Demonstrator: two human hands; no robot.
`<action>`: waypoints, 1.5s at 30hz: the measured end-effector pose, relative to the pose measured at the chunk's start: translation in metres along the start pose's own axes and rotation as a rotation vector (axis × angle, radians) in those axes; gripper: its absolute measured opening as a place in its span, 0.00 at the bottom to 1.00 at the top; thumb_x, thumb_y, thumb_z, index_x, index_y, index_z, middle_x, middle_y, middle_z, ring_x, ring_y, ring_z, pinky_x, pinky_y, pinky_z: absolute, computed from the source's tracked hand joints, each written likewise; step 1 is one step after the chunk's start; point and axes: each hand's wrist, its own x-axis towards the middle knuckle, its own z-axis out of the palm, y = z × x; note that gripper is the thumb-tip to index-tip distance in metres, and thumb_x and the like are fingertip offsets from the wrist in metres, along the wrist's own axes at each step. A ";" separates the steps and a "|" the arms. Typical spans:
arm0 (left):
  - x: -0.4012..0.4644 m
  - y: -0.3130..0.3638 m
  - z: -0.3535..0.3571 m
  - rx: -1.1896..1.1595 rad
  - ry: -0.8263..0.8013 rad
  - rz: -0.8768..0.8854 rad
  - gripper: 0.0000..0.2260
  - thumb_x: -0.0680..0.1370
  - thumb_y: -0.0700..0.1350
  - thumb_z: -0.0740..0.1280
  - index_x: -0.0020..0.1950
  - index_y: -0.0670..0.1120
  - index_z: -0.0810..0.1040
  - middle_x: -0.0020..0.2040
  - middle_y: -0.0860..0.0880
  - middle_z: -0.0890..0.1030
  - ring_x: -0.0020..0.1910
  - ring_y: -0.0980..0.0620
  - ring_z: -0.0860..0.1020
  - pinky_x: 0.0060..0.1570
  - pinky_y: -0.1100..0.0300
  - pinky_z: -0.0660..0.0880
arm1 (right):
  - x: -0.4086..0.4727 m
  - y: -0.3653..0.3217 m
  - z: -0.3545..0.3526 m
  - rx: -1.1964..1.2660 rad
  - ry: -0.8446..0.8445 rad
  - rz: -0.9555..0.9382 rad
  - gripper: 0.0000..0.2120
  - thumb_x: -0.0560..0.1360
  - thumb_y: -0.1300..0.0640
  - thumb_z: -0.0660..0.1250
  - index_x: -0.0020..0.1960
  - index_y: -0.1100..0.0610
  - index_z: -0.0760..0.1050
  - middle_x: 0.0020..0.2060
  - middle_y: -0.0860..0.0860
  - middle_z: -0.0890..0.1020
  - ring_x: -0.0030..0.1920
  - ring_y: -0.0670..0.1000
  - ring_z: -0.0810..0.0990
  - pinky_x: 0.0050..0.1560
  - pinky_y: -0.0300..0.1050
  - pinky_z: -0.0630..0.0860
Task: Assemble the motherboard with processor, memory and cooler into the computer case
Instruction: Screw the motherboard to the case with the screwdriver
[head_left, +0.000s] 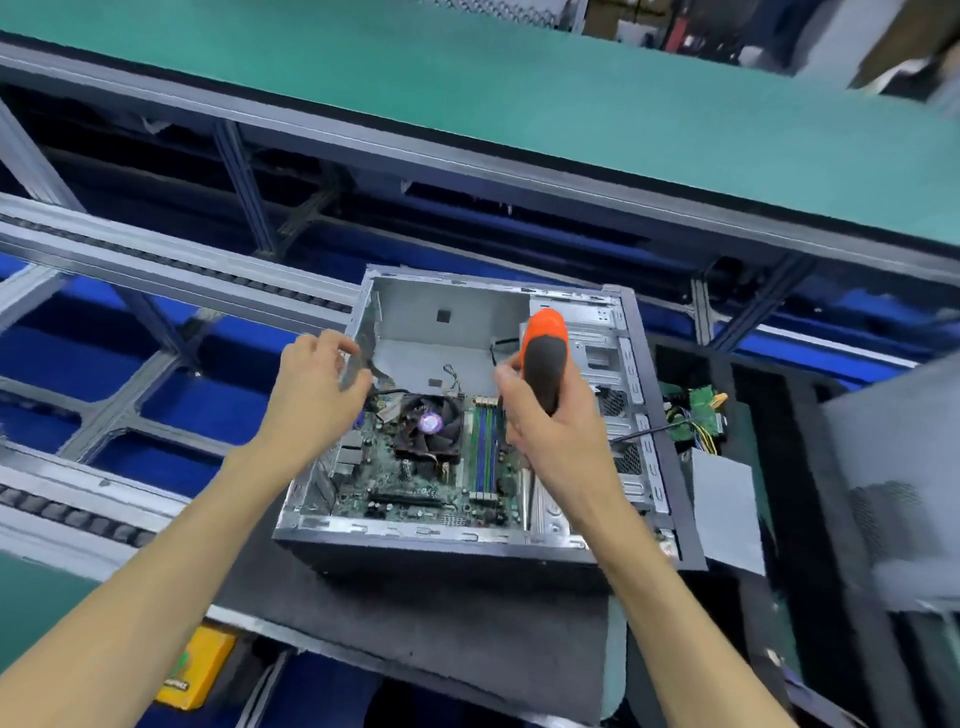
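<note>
An open grey computer case (415, 535) lies on a dark mat. Inside it sits the green motherboard (415, 493) with a black cooler fan (428, 426) and blue and green memory slots (485, 452). My right hand (550, 431) grips an orange and black screwdriver (544, 358), held upright over the board's right side; its tip is hidden behind the hand. My left hand (319, 379) hovers over the case's left wall near the top left corner of the board, fingers loosely curled and holding nothing I can see.
A dark mat (415, 639) lies under the case. Right of the case lie a grey box (722, 499), a green circuit board with wires (698, 410) and a grey panel (893, 493). Conveyor rails (156, 270) run at the left, a green shelf (467, 78) above, a yellow box (200, 670) below.
</note>
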 end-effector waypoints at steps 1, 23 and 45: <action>0.001 -0.003 0.003 0.012 0.009 0.003 0.14 0.76 0.44 0.71 0.60 0.43 0.75 0.52 0.41 0.74 0.56 0.41 0.70 0.57 0.52 0.66 | -0.004 -0.003 0.001 -0.003 0.028 -0.004 0.07 0.80 0.50 0.68 0.43 0.42 0.75 0.31 0.42 0.72 0.30 0.44 0.68 0.34 0.41 0.65; 0.012 -0.017 0.022 -0.331 -0.218 -0.237 0.25 0.79 0.35 0.55 0.75 0.49 0.60 0.51 0.45 0.76 0.38 0.47 0.76 0.30 0.56 0.70 | -0.091 0.041 -0.002 -1.042 0.258 0.404 0.18 0.78 0.41 0.65 0.49 0.56 0.75 0.42 0.53 0.82 0.44 0.57 0.78 0.41 0.48 0.73; -0.052 0.022 0.022 -0.304 -0.145 -0.490 0.27 0.75 0.30 0.60 0.73 0.35 0.55 0.64 0.34 0.68 0.62 0.34 0.72 0.59 0.37 0.73 | -0.068 0.033 -0.044 -1.009 0.371 0.389 0.17 0.73 0.43 0.70 0.45 0.56 0.70 0.40 0.52 0.78 0.42 0.59 0.76 0.40 0.49 0.69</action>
